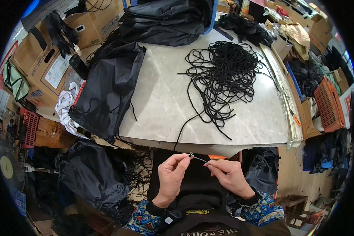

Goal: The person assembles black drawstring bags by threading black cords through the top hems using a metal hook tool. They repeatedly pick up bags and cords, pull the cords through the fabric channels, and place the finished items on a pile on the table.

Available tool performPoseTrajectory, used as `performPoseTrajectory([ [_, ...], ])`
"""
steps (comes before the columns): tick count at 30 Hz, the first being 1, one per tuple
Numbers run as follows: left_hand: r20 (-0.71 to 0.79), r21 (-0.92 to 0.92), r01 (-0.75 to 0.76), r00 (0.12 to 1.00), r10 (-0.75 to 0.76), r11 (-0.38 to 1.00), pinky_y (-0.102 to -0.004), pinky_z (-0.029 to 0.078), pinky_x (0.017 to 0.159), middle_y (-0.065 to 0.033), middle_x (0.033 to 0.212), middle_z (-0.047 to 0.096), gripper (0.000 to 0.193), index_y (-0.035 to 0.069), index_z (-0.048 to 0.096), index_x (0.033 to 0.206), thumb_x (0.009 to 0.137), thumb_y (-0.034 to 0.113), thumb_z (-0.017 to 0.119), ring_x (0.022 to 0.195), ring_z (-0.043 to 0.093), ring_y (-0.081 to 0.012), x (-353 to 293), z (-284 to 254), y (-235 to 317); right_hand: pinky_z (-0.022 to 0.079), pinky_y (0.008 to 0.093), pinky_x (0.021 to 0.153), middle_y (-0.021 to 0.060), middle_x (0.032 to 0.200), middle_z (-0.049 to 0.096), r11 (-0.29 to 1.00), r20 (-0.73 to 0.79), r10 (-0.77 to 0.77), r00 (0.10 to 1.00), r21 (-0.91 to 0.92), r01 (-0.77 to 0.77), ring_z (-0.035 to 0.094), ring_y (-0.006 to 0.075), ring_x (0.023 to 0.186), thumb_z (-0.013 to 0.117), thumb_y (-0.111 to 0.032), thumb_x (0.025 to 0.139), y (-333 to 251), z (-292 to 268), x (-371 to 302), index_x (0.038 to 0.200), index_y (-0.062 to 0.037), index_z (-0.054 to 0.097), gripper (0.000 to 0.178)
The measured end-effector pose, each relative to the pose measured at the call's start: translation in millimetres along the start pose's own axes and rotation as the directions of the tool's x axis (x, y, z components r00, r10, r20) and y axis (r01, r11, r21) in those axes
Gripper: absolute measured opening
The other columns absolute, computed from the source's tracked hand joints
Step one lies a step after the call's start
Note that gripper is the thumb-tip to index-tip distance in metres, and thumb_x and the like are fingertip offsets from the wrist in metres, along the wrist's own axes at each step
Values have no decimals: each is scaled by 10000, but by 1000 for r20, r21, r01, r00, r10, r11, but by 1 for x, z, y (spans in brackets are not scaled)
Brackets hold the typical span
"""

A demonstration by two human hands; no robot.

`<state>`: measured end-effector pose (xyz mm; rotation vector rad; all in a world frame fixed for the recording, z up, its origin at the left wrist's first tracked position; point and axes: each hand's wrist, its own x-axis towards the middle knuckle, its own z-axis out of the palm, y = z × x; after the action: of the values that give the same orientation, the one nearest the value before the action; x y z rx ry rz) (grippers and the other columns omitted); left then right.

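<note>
In front of the table's near edge my left hand [171,173] pinches what looks like the end of a black cord between thumb and fingers. My right hand [228,175] is closed on a thin grey metal rod [200,159], whose tip meets the dark bit at my left fingertips. A tangled heap of black cord [234,65] lies on the pale table [161,98]. One strand [181,133] trails from it over the edge, towards my left hand, and passes out of sight there. Just beyond my right fingers shows a small orange piece [217,157], partly hidden.
Left on the table lies a black fabric bag [110,82], with more black bags [161,23] stacked at the back. Dark bags [92,171] hang low at the left. Cardboard boxes [41,70] stand left; an orange crate [328,104] is at right. An orange-handled tool [295,118] rests along the right edge.
</note>
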<state>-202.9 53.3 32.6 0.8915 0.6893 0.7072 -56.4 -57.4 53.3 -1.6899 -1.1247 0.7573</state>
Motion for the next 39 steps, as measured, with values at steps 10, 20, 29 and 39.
performPoseTrajectory([
  [10, 56, 58, 80, 995, -83, 995, -165, 302, 459, 36, 717, 543, 205, -8, 628, 1071, 931, 124, 558, 533, 388, -2, -4, 0, 6, 465, 322, 526, 120, 709, 590, 940, -3, -236, 972, -256, 228, 586, 262, 594, 649, -35, 813, 8, 1, 0, 974, -19, 646, 162],
  [20, 32, 409, -154, 987, 154, 900, -189, 363, 505, 29, 671, 514, 220, -12, 601, 988, 952, 190, 522, 564, 449, -29, 48, -8, 20, 469, 326, 612, 64, 815, 564, 681, 334, -560, 759, -336, 650, 582, 230, 744, 656, -42, 678, -21, -19, -6, 911, -55, 628, 236],
  [29, 550, 577, -281, 827, -111, 767, -327, 462, 619, -117, 725, 609, 241, 13, 601, 958, 906, 244, 556, 660, 585, -178, 117, 78, -6, 496, 351, 731, 147, 1047, 578, 774, 454, -618, 642, 209, 597, 601, 311, 907, 567, -17, 817, -56, -28, 53, 1041, -34, 562, 225],
  [39, 446, 876, -378, 872, 202, -301, -427, 402, 967, -256, 1315, 420, 694, -51, 324, 1321, 763, 167, 674, 1190, 421, -420, 337, 13, 111, 391, 407, 471, 122, 700, 497, 734, -163, -272, 948, -672, 95, 519, 332, 570, 598, 13, 769, 69, -76, 70, 917, -48, 578, 161],
])
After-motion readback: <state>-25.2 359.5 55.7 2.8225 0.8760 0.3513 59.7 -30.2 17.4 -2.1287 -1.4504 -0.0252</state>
